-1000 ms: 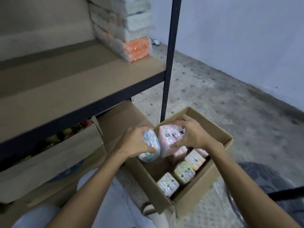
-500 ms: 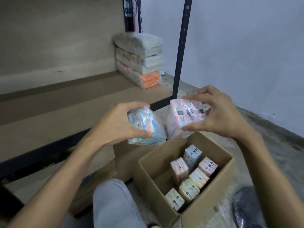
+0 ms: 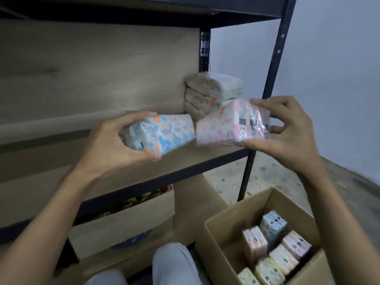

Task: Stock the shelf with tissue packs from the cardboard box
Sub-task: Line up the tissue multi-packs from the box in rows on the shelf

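My left hand (image 3: 111, 145) grips a blue patterned tissue pack (image 3: 164, 133) and holds it above the brown shelf board (image 3: 61, 182). My right hand (image 3: 287, 132) grips a pink patterned tissue pack (image 3: 228, 125) just to the right of it, over the shelf's front right part. The two packs nearly touch. A stack of pale wrapped tissue packs (image 3: 211, 93) stands at the shelf's back right corner. The open cardboard box (image 3: 222, 233) sits on the floor at the lower right, with several small tissue packs (image 3: 273, 225) standing inside.
Black metal uprights (image 3: 265, 99) frame the shelf's right end, and an upper shelf (image 3: 144, 9) runs overhead. Under the shelf stands another cardboard box (image 3: 127, 223) with colourful goods. My knee (image 3: 174, 262) is at the bottom. Beyond the rack are a grey wall and concrete floor.
Both hands have lifted the two packs out of the box, up and to shelf height. The view has tilted upward, and the box now lies at the lower right.
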Available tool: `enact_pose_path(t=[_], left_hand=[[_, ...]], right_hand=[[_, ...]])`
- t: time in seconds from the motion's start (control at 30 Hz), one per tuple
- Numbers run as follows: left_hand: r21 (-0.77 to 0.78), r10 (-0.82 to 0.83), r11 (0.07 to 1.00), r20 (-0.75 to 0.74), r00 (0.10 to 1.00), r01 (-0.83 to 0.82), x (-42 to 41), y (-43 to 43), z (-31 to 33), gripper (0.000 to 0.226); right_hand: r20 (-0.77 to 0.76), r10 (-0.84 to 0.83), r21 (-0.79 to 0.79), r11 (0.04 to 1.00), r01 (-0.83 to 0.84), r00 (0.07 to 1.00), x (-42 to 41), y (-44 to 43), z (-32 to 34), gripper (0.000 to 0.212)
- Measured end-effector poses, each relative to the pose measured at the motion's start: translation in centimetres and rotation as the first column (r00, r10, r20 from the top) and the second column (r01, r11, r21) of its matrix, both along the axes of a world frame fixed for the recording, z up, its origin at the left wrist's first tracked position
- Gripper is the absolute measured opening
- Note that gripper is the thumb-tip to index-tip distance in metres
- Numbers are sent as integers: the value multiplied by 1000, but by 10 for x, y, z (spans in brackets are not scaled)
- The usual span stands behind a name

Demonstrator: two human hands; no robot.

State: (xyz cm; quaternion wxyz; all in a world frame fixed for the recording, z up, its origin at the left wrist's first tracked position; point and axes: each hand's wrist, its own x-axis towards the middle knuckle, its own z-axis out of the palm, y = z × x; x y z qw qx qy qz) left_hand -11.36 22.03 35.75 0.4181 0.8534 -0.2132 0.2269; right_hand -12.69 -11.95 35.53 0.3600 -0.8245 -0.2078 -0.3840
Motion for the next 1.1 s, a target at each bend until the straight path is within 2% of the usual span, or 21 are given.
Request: enact_pose_path(t=[0.17, 0.3, 0.43, 0.7, 1.0, 1.1], left_hand=[[7, 99, 995, 53, 994, -100, 18, 40, -33, 81], [31, 112, 993, 77, 991, -115, 31, 60, -60, 79], [36, 90, 995, 90, 992, -94, 45, 68, -74, 79], [172, 54, 984, 1, 999, -54, 70, 81, -86, 80], [257, 44, 966, -107, 993, -15, 67, 80, -98, 82], [210, 48, 977, -112, 993, -24, 67, 71, -100, 85]], right_hand=[[-3, 51, 67, 996, -51, 999, 44, 42, -45, 77], [-14, 107, 114, 988, -105, 994, 71, 69, -79, 74], [-71, 99, 52, 994, -96, 993, 91, 83, -98, 77], [-202, 69, -105, 990, -92, 977, 116, 82, -112, 90], [-302, 72, -101, 989, -107, 951, 111, 84, -117, 89], [-266, 12, -55, 998, -27, 964, 106, 99, -118, 84]])
